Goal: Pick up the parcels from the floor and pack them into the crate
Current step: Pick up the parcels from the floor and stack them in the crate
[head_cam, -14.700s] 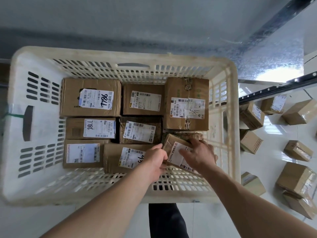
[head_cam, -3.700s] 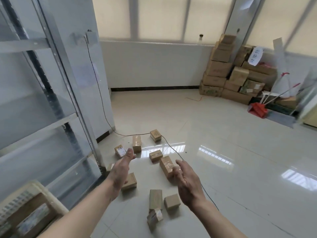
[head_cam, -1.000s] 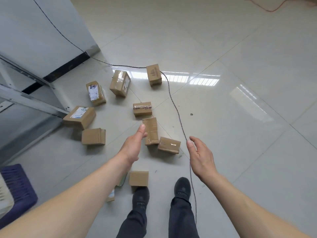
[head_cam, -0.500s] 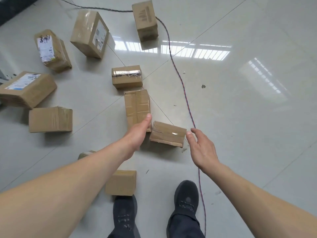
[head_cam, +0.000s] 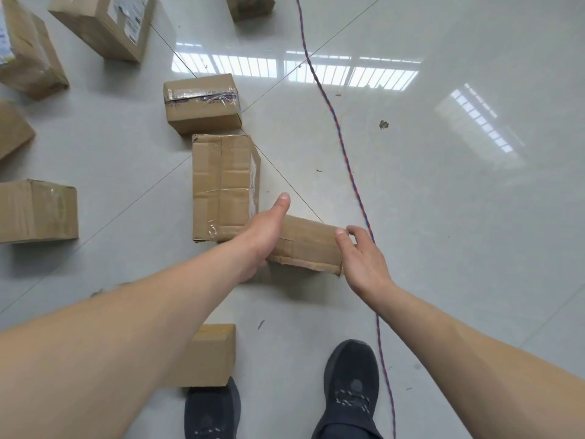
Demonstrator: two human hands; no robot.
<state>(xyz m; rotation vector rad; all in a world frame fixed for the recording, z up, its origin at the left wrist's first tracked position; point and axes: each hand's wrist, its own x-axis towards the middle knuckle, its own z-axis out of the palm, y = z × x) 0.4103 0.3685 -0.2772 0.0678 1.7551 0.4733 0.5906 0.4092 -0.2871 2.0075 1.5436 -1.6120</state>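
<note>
Both forearms are bare, with no sleeves, watch or rings visible. Dark grey knit shoes [head_cam: 351, 388] with flecked laces sit below dark trouser [head_cam: 345, 434] hems.

Setting: indoor parcel-handling or storage room. Evidence: glossy pale tiled floor [head_cam: 443, 217] reflecting barred windows; many taped cardboard parcels [head_cam: 221, 185] scattered on it, some bearing printed shipping labels [head_cam: 131, 14]; a red-blue twisted cable [head_cam: 345, 147] trailing loose across the tiles.
</note>
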